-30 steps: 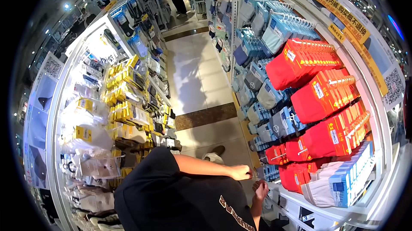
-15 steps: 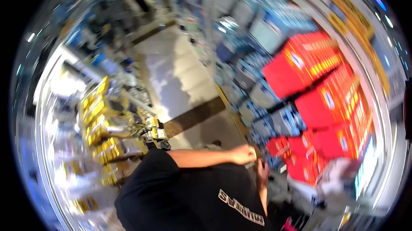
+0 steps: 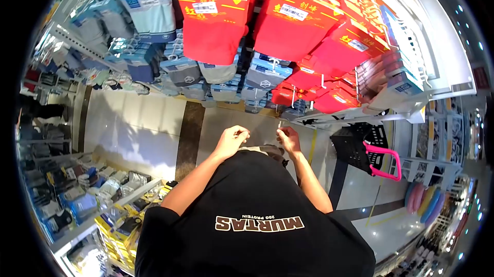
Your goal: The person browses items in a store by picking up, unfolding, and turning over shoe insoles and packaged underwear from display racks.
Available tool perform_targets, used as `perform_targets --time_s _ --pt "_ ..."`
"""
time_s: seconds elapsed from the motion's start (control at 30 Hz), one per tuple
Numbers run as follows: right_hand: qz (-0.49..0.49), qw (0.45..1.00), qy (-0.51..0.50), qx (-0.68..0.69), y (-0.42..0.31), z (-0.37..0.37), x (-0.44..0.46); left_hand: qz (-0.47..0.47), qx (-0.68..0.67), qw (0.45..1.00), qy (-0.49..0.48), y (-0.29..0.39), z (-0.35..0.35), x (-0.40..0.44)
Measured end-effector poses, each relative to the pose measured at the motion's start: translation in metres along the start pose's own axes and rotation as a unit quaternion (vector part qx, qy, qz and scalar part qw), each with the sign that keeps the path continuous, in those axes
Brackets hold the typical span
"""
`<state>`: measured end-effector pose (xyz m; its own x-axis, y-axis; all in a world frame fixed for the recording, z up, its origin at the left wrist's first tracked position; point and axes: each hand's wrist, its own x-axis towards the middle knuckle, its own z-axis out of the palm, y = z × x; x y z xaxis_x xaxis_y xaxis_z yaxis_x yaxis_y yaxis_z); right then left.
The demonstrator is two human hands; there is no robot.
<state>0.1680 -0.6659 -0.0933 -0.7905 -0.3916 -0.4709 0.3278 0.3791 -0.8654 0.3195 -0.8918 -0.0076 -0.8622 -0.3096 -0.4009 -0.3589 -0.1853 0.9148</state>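
My left hand (image 3: 231, 142) is held in front of my body with its fingers curled in toward the thumb. Anything between them is too small to make out. A short way to its right, my right hand (image 3: 289, 138) is also closed, its fingertips pinched together. A thin pale bit shows above those fingertips, and I cannot tell what it is. The hands are apart, over the floor, below hanging red fabric packs (image 3: 293, 30) with barcode labels. Grey and blue packs (image 3: 267, 75) hang beside and under the red ones. Neither hand touches them.
A black shopping basket (image 3: 355, 146) with a pink handle (image 3: 383, 161) stands on the floor to my right. Yellow-carded packs (image 3: 116, 236) fill a low rack at the lower left. Coloured rings (image 3: 424, 202) stand at far right. A white shelf frame (image 3: 447, 71) edges the display.
My view has swung right, so the red packs now hang ahead instead of at the right. My hands, close together before, are now apart. The basket has come into clear view.
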Motion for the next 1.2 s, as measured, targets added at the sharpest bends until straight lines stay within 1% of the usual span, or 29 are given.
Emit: perform_targets --time_s 0.07,0.2,0.27,0.33,0.37,0.43,0.47,0.5,0.53,0.57,0.6,0.67,0.77,0.8,0.87,0.93,1.13,1.17,1.2 --pt "0.001 1.000 0.012 -0.009 -0.001 0.000 -0.005 -0.014 0.028 0.999 -0.010 0.005 -0.003 -0.002" --pt "-0.012 0.999 0.043 -0.015 -0.004 -0.009 0.000 -0.009 0.014 0.999 -0.047 -0.004 -0.006 0.007" --pt "-0.068 0.996 0.058 -0.013 -0.007 -0.018 0.008 -0.013 -0.005 0.999 -0.048 -0.009 -0.008 0.007" --pt "-0.109 0.990 0.080 0.026 -0.016 -0.026 0.015 -0.008 -0.043 0.998 -0.046 -0.018 -0.008 0.010" --pt "-0.103 0.990 0.096 0.014 -0.030 -0.028 0.013 0.003 -0.038 0.998 -0.046 -0.018 -0.009 0.009" --pt "-0.105 0.990 0.085 0.034 -0.046 -0.029 0.016 0.012 -0.026 0.999 -0.038 -0.017 -0.014 0.006" --pt "-0.097 0.990 0.072 0.067 -0.046 -0.028 0.023 0.008 -0.020 0.999 -0.036 -0.017 -0.017 0.005" --pt "-0.082 0.992 0.075 0.066 -0.049 -0.024 0.024 0.019 -0.012 0.999 -0.036 -0.020 -0.020 0.004" --pt "-0.073 0.992 0.052 0.089 -0.053 -0.018 0.023 0.028 -0.004 0.999 -0.039 -0.021 -0.023 0.004" --pt "-0.070 0.993 0.039 0.087 -0.057 -0.010 0.021 0.022 -0.008 0.999 -0.029 -0.021 -0.025 0.001" --pt "-0.077 0.991 0.014 0.111 -0.053 -0.002 0.023 0.016 -0.012 0.999 -0.024 -0.020 -0.028 -0.001" --pt "-0.085 0.993 -0.017 0.081 -0.052 0.017 0.022 0.017 -0.001 1.000 -0.002 -0.020 -0.034 -0.008" --pt "-0.060 0.997 -0.040 -0.015 -0.075 0.048 0.006 0.013 -0.002 1.000 0.025 -0.018 -0.038 -0.020" --pt "-0.053 0.997 -0.061 -0.017 -0.068 0.054 0.011 0.027 0.005 0.999 0.038 -0.025 -0.038 -0.021" --pt "-0.071 0.991 -0.111 -0.035 -0.059 0.062 0.021 0.017 0.013 0.998 0.059 -0.019 -0.039 -0.030" --pt "-0.042 0.988 -0.145 -0.023 -0.064 0.073 0.025 0.035 0.011 0.996 0.084 -0.022 -0.037 -0.033" --pt "-0.093 0.959 -0.229 -0.143 -0.090 0.097 0.022 0.041 -0.009 0.982 0.183 0.006 -0.024 -0.051" --pt "-0.073 0.955 -0.253 -0.138 -0.074 0.100 0.037 0.039 -0.024 0.979 0.197 0.011 -0.022 -0.055" --pt "-0.084 0.945 -0.280 -0.149 -0.069 0.108 0.045 0.039 -0.039 0.976 0.213 0.013 -0.022 -0.058"
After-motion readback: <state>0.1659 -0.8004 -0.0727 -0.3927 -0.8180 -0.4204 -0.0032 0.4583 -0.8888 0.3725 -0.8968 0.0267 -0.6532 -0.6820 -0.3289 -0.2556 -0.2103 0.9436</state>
